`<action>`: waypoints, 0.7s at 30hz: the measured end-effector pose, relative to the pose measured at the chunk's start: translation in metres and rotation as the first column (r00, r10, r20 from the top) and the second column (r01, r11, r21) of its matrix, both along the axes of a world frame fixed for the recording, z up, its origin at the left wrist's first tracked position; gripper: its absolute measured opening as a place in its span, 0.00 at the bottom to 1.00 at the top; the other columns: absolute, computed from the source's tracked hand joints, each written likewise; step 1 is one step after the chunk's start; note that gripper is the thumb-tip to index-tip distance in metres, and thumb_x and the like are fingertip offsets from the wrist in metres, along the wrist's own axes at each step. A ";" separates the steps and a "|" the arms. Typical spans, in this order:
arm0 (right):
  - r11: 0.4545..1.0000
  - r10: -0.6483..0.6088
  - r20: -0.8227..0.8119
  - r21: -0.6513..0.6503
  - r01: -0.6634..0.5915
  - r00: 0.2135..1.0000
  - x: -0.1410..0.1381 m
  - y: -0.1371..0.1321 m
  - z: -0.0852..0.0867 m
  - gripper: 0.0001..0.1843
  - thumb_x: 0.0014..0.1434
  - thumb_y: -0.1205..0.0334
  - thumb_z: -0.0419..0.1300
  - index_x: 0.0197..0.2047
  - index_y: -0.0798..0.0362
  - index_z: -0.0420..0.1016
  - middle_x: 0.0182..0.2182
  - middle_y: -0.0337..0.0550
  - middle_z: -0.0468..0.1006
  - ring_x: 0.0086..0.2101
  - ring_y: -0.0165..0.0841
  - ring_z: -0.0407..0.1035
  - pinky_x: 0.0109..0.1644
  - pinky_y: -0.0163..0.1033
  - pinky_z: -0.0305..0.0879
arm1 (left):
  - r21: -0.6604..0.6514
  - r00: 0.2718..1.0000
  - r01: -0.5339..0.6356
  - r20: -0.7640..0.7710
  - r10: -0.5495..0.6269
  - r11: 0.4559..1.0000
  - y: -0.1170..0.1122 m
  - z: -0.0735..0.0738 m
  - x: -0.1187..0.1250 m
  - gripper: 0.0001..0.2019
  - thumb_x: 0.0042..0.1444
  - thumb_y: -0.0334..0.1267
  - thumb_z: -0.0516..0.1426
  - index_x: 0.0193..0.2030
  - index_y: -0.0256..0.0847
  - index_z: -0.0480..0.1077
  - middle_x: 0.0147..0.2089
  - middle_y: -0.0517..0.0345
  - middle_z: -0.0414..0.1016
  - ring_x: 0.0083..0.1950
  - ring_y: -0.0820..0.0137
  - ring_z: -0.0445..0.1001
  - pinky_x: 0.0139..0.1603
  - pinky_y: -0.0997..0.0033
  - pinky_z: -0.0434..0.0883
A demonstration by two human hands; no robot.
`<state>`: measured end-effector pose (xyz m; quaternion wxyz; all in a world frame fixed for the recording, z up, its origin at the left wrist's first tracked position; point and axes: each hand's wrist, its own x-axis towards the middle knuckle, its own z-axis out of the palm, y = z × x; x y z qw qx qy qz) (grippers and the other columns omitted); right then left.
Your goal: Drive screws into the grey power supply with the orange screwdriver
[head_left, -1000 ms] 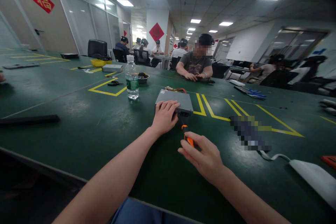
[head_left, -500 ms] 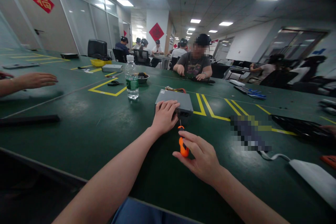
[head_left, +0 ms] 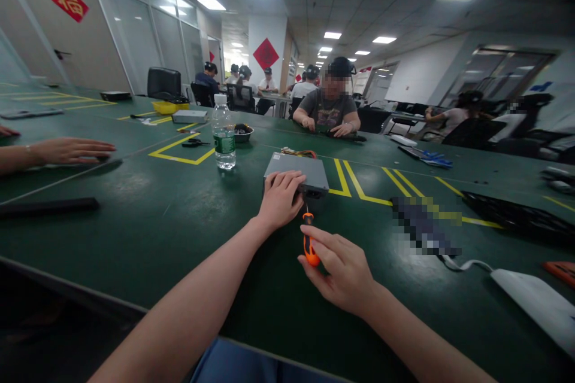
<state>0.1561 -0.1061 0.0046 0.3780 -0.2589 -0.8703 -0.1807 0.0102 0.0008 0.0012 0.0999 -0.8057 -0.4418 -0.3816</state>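
Observation:
A flat grey metal box (head_left: 309,171) with coloured wires at its far edge lies on the green table (head_left: 135,209). My left hand (head_left: 279,198) rests on the box's near left corner, fingers curled over its top. My right hand (head_left: 339,272) pinches an orange-handled screwdriver (head_left: 309,243), whose thin tip points at the box's near side.
A water bottle (head_left: 224,131) stands left of the box, with a small bowl (head_left: 243,131) behind it. Another person's hand (head_left: 72,150) lies flat on the table at far left. A white device with a cable (head_left: 534,299) sits at right. People sit at the far side.
My right hand turned the screwdriver from lying in the palm to upright at the fingertips, tip toward the box. The neighbour's hand came in from the left and settled on the table.

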 end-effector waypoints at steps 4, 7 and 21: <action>0.994 -0.026 0.052 -0.109 0.032 0.998 -0.005 -0.004 0.001 0.11 0.58 0.63 0.53 0.44 0.55 0.61 0.45 0.56 0.69 0.40 0.36 0.69 0.38 0.40 0.69 | 0.004 1.000 0.001 0.009 -0.001 1.000 0.000 0.000 0.000 0.17 0.55 0.35 0.50 0.53 0.46 0.61 0.57 0.60 0.65 0.59 0.67 0.59 0.61 0.60 0.48; 0.987 -0.023 0.133 -0.155 0.044 0.991 -0.007 -0.007 0.006 0.15 0.59 0.64 0.49 0.50 0.55 0.61 0.48 0.58 0.66 0.42 0.36 0.69 0.40 0.40 0.68 | 0.007 1.000 0.004 0.005 -0.004 1.000 0.000 0.000 -0.001 0.17 0.55 0.35 0.50 0.53 0.46 0.61 0.57 0.60 0.65 0.59 0.67 0.59 0.61 0.60 0.48; 0.991 -0.042 0.083 -0.127 0.052 0.996 -0.006 -0.007 0.008 0.15 0.59 0.61 0.50 0.49 0.57 0.62 0.46 0.56 0.70 0.42 0.36 0.69 0.40 0.40 0.69 | 0.018 1.000 0.004 0.014 -0.004 1.000 0.000 0.000 0.001 0.17 0.54 0.35 0.51 0.52 0.46 0.62 0.57 0.59 0.65 0.58 0.67 0.59 0.61 0.60 0.49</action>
